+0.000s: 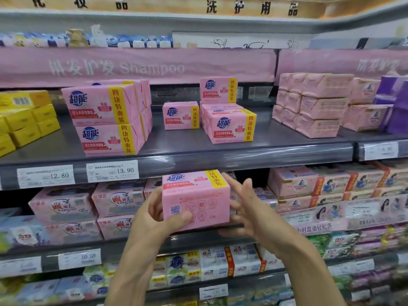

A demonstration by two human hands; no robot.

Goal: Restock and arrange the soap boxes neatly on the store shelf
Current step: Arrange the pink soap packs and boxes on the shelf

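Observation:
I hold a pink soap box (198,199) with a yellow stripe in front of the shelf edge, below the grey shelf (220,149). My left hand (159,217) grips its left side, thumb on the front face. My right hand (245,208) touches its right side with fingers spread. On the shelf above, the same pink boxes stand in a two-high stack at the left (106,118), a single box at the middle back (181,115), and a stack at the right (229,124) with one box on top (218,90).
Yellow soap packs (24,118) fill the shelf's left end. Plain pink packs (313,104) and purple packs (395,107) stand at the right. Price tags (112,171) line the shelf edge. Lower shelves hold several other soap packs.

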